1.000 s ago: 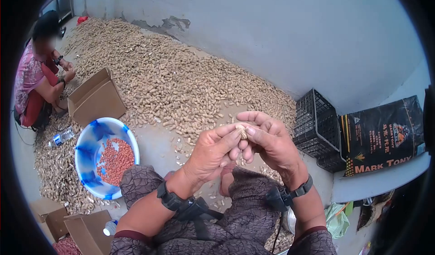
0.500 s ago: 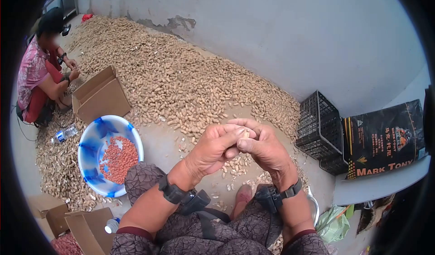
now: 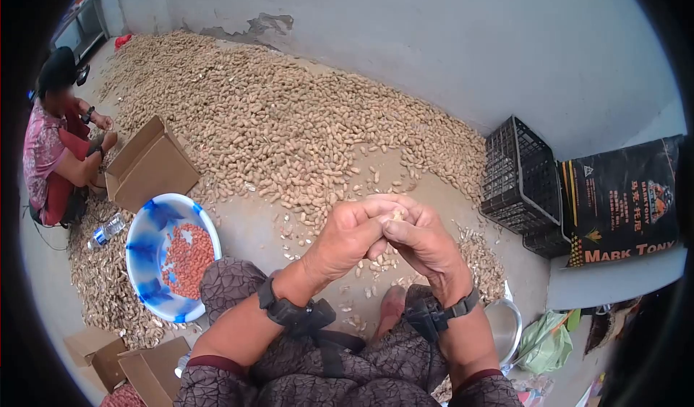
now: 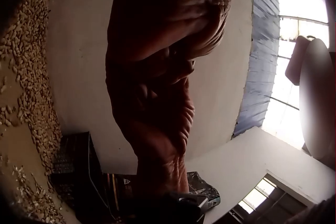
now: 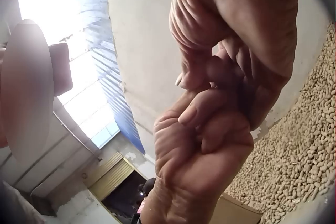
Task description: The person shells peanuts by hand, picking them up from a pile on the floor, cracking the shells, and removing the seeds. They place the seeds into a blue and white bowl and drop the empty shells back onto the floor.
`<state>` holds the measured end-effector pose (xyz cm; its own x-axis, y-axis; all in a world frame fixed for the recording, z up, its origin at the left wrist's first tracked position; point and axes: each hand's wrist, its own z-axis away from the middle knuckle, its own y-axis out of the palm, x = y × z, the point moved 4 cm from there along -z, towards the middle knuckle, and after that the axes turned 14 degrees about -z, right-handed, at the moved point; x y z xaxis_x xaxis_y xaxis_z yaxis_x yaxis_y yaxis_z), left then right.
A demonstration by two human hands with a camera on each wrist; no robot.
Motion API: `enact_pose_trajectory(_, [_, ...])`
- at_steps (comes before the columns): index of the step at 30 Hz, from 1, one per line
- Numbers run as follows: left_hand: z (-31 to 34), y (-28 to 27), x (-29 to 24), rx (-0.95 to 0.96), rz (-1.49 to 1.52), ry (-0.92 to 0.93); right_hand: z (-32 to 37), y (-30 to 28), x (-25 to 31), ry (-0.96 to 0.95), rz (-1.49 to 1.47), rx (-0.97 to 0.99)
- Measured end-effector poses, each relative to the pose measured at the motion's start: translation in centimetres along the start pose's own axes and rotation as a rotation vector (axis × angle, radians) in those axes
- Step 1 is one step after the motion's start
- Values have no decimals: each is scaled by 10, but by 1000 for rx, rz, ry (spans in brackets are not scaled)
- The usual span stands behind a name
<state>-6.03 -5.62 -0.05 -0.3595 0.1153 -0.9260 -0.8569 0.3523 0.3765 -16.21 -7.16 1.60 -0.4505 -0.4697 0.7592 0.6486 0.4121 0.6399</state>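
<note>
Both hands meet in front of the body in the head view. Between the thumb tips shows a small pale peanut (image 3: pixel 398 213), mostly covered by fingers. My left hand (image 3: pixel 347 235) pinches it from the left with thumb and curled fingers. From the other side my right hand (image 3: pixel 425 242) grips it, the thumb laid across. In the right wrist view the right hand (image 5: pixel 247 29) is above and the left hand (image 5: pixel 202 145) below, fingers interlocked, with the peanut hidden. The left wrist view shows both hands dark against the wall.
A large heap of unshelled peanuts (image 3: pixel 289 125) spreads along the wall. At left stand a blue-and-white basin (image 3: pixel 144 284) holding red kernels (image 3: pixel 189 259), and a cardboard box (image 3: pixel 155 172) beside a crouching person (image 3: pixel 50 147). Black crates (image 3: pixel 517 183) and a black sack (image 3: pixel 614 204) are at right.
The fingers have drawn in around the peanut, which showed more of its shell a second ago. The hands are lower and closer together, and the head view has shifted slightly.
</note>
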Motion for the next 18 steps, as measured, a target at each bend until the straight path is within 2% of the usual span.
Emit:
enact_pose_trajectory(5, [-6,2,2,-17,-189,49,4,-7,5,-22,1,-38])
enact_pose_trajectory(7, [-6,-2,8,27,42,20,1,-10,4,-118,35,-96])
enact_pose_trajectory(13, [-6,0,10,-14,50,3,2,-11,4,-119,167,-192])
enact_pose_trajectory(18, [-8,-2,9,1,119,-18,-3,-13,2,-107,127,-150])
